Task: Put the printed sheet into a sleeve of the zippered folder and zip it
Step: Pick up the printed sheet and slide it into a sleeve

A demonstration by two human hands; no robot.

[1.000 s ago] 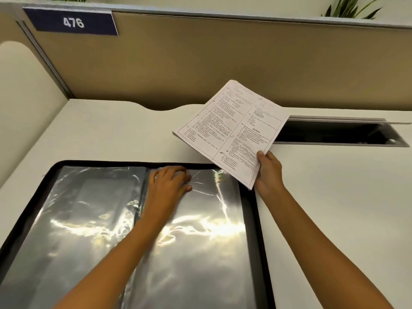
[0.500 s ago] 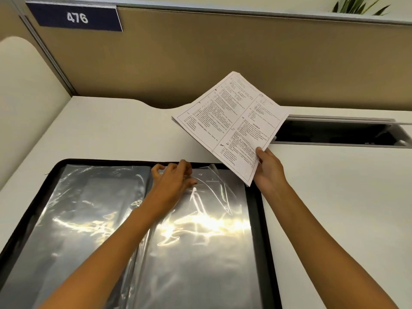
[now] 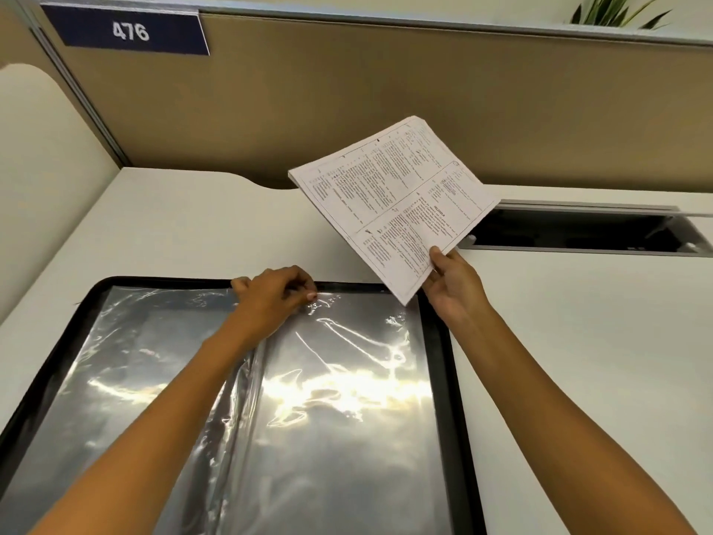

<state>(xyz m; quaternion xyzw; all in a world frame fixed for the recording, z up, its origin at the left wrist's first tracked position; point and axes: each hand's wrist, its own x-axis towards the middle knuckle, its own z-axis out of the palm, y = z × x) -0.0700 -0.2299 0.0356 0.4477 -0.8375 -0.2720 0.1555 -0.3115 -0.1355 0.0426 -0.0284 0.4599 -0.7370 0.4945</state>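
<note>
A black zippered folder (image 3: 438, 341) lies open on the desk, its clear shiny plastic sleeves (image 3: 347, 399) facing up. My left hand (image 3: 276, 297) rests at the top edge of the right-hand sleeve, near the spine, fingers pinched on the plastic there. My right hand (image 3: 453, 285) holds the printed sheet (image 3: 393, 204) by its near corner, tilted in the air above the folder's top right corner. The sheet is white with dense columns of black text.
The white desk (image 3: 578, 361) extends to the right of the folder. A recessed cable tray with an open lid (image 3: 578, 233) sits behind the sheet. A tan partition (image 3: 347, 90) with a blue "476" sign (image 3: 129, 32) closes the back; a cream divider stands left.
My left hand slid up the right sleeve to its top edge and pinched the plastic. The sheet in my right hand tilted flatter and shifted slightly.
</note>
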